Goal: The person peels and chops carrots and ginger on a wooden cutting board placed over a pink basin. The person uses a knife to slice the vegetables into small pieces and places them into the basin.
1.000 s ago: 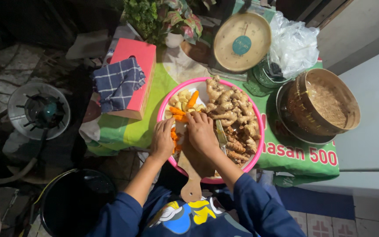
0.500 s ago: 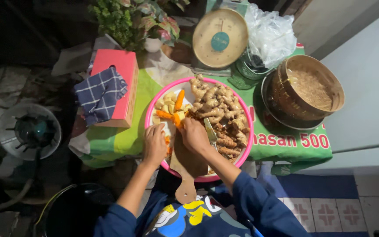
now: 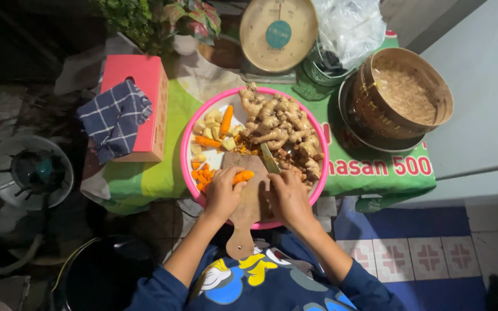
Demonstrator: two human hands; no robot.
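A pink round tray [image 3: 194, 124] rests on a green cloth. On it lie a heap of ginger roots [image 3: 280, 129], orange and pale cut pieces [image 3: 211, 138], and a wooden cutting board [image 3: 248, 210] with its handle toward me. My left hand [image 3: 222, 193] pins an orange root [image 3: 242, 176] on the board. My right hand [image 3: 288, 196] grips a knife [image 3: 270, 159], its blade pointing away beside the root.
A pink box [image 3: 145, 98] with a checked cloth [image 3: 113, 118] sits left of the tray. Behind are a round scale [image 3: 278, 34], a plastic bag [image 3: 350, 29] and a woven basket [image 3: 407, 92]. A burner [image 3: 30, 173] and dark bucket [image 3: 102, 276] stand on the floor at left.
The view has shifted a little. My hands have drawn apart: the left now holds an orange root on the board and the right holds the knife beside it.
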